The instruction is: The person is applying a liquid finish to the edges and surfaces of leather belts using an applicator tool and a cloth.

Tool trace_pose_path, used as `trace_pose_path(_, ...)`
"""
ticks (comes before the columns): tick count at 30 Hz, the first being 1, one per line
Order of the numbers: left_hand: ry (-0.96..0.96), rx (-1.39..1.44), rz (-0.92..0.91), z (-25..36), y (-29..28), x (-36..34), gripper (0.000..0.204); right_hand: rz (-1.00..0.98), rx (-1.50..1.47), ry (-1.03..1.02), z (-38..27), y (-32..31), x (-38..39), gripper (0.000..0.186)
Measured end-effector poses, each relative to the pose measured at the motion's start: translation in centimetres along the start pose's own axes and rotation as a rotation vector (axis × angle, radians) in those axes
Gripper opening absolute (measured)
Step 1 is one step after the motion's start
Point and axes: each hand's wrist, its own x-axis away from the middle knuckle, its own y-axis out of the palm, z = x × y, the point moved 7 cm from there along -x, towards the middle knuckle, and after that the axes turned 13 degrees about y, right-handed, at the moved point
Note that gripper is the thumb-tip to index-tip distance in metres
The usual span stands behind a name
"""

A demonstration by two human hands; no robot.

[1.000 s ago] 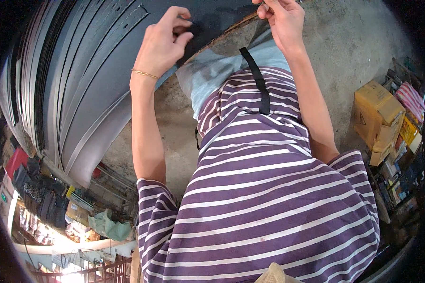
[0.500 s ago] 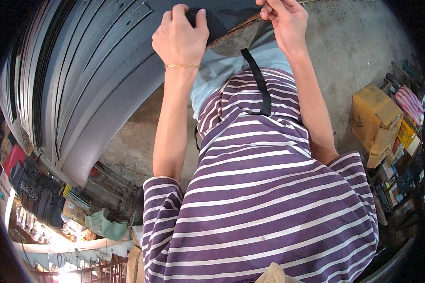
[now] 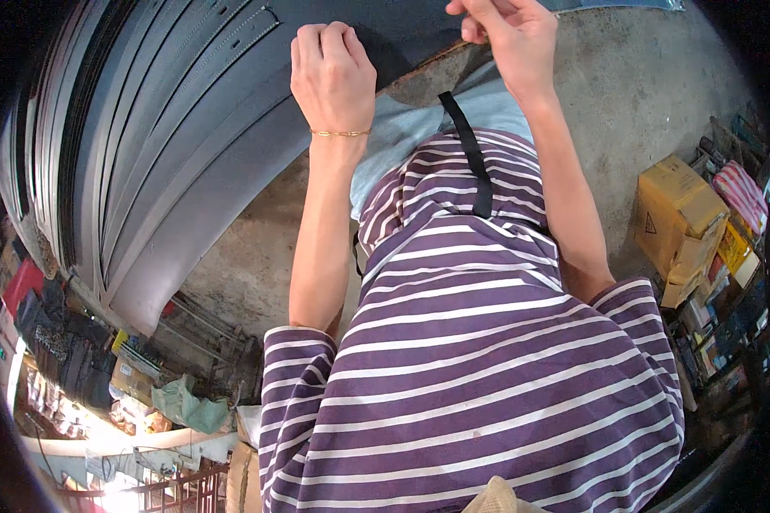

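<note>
My left hand (image 3: 334,81), with a thin gold bracelet at the wrist, is over the dark grey sheet material (image 3: 359,34) at the top. Its fingers are curled and close together, and their tips are hidden, so what they grip cannot be made out. Further right, my right hand (image 3: 522,47) has its thumb and fingers bent inward in a pinch, near the edge of the dark surface. Whatever lies between those fingertips is too small to name. Long flat dark grey strips (image 3: 145,162), some with stitched lines and small holes, fan out left of my left hand.
A cardboard box (image 3: 676,214) stands on the concrete floor (image 3: 624,103) at the right, beside piled goods and a pink striped bundle (image 3: 738,197). Lower left are metal rods (image 3: 201,321), a green cloth or bag (image 3: 188,402) and dark clothes-like heaps (image 3: 73,350).
My left hand has moved slightly down and right, and its thumb, spread beside a dark patch before, no longer shows apart. My right hand has shifted a little left, its fingers still bent.
</note>
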Motion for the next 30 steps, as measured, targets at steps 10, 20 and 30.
trace_pose_path(10, -0.134, -0.018, -0.003, 1.0, -0.1, -0.3, 0.014, -0.129, 0.072, -0.090, -0.4, 2.8, -2.8, 0.014)
trace_pose_path(20, -0.130, -0.086, -0.020, 1.9, 0.3, -0.7, 0.008, -0.162, 0.071, -0.073, 0.0, 2.8, -2.8, 0.013)
trace_pose_path(30, -0.112, -0.072, -0.059, 2.1, 0.5, -0.2, 0.007, -0.133, 0.203, -0.207, -0.1, 3.1, -2.1, 0.012)
